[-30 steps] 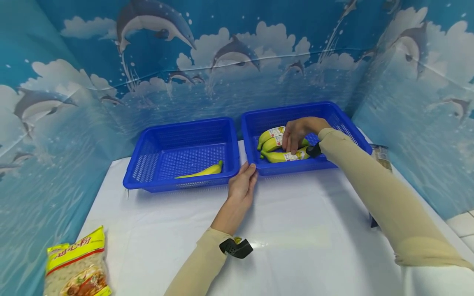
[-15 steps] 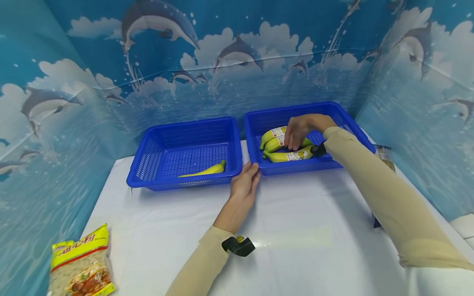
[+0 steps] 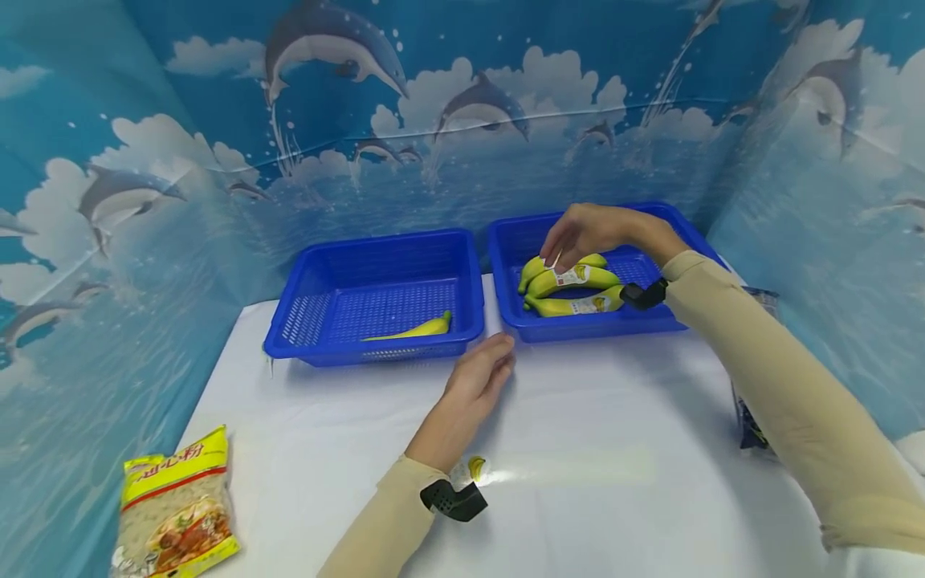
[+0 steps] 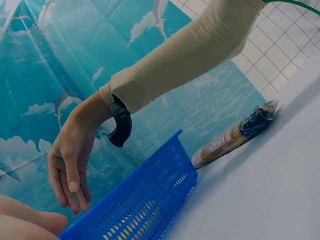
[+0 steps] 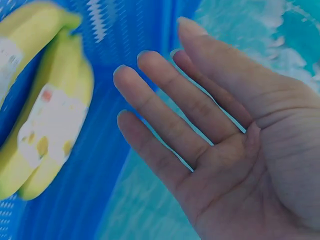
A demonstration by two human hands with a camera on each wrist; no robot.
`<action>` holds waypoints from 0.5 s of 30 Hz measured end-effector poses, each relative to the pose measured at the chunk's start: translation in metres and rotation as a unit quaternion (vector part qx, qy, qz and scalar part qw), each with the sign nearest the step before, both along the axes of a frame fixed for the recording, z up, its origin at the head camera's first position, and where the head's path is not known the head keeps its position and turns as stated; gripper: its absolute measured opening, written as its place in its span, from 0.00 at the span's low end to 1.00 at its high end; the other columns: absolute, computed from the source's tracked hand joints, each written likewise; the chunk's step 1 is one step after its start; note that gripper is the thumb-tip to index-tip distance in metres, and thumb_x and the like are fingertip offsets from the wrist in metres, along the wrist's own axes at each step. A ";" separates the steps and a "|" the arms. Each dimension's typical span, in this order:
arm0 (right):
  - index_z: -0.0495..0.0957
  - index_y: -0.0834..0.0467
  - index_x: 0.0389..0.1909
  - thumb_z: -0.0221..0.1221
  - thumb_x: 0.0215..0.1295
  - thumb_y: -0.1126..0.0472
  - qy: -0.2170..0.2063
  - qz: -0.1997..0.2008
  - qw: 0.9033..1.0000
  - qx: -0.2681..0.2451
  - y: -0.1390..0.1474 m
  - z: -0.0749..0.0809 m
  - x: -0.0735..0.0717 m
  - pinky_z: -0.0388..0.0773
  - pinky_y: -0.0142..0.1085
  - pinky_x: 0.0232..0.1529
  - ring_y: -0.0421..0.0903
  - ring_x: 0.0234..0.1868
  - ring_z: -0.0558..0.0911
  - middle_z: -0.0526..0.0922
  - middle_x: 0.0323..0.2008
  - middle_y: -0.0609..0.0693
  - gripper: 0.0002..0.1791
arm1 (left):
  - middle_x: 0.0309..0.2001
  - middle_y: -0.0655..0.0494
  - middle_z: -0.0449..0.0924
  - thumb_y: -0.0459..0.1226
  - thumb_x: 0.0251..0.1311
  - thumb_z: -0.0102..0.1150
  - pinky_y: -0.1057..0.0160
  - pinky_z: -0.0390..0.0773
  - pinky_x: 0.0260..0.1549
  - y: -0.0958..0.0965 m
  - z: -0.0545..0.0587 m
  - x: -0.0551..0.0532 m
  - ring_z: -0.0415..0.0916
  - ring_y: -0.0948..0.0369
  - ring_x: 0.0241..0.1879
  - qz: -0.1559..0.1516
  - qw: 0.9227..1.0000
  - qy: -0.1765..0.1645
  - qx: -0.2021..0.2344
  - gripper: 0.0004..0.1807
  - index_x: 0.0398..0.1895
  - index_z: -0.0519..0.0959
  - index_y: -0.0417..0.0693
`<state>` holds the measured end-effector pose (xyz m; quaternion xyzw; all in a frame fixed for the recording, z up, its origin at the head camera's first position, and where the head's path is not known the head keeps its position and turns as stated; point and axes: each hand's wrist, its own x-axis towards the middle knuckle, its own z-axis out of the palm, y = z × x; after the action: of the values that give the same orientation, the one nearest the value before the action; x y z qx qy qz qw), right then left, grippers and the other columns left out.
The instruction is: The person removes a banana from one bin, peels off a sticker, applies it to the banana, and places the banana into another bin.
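My right hand is over the right blue basket, fingers relaxed and holding nothing. In the right wrist view its palm and spread fingers are bare beside labelled yellow bananas. Inside that basket, several bananas lie side by side, one label partly behind my fingers. My left hand is just in front of the gap between the baskets, with no object visible in it. The left blue basket contains a yellow banana, partly hidden by the front wall.
A yellow-topped food bag lies at the front left of the white table. A dark package lies at the right edge, partly behind my right sleeve. A small banana-picture label shows beside my left wrist. Dolphin curtains enclose the table.
My right hand has lifted from among the bananas and now hovers above them, uncovering more of the middle one. My left hand has drawn back slightly from the right basket's corner. The head view has shifted.
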<state>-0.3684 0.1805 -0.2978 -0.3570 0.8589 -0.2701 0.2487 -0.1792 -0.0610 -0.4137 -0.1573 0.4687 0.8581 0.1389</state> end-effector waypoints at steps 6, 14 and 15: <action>0.83 0.65 0.64 0.67 0.75 0.65 0.017 0.032 0.998 -0.055 -0.013 0.012 0.022 0.86 0.41 0.59 0.55 0.59 0.88 0.88 0.58 0.59 0.20 | 0.77 0.33 0.66 0.25 0.77 0.55 0.53 0.74 0.73 -0.021 0.016 0.021 0.63 0.40 0.78 -0.077 0.997 0.017 0.009 0.26 0.75 0.68 0.26; 0.82 0.64 0.66 0.64 0.78 0.65 0.002 0.079 0.992 -0.098 -0.046 0.012 0.041 0.85 0.40 0.62 0.54 0.60 0.87 0.87 0.60 0.60 0.19 | 0.62 0.43 0.86 0.38 0.80 0.60 0.53 0.85 0.61 -0.067 0.042 0.039 0.84 0.49 0.64 -0.121 0.961 0.189 -0.164 0.18 0.63 0.83 0.36; 0.82 0.63 0.66 0.64 0.78 0.65 0.002 0.086 0.991 -0.099 -0.052 0.011 0.042 0.84 0.40 0.62 0.54 0.60 0.87 0.88 0.60 0.59 0.19 | 0.61 0.43 0.87 0.39 0.80 0.60 0.52 0.85 0.60 -0.075 0.044 0.039 0.85 0.49 0.62 -0.102 0.952 0.220 -0.186 0.18 0.62 0.84 0.36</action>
<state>-0.3264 0.1284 -0.2868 -0.4529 0.7944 -0.3308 0.2331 -0.1399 -0.1355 -0.3692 0.0608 0.6522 0.7505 0.0877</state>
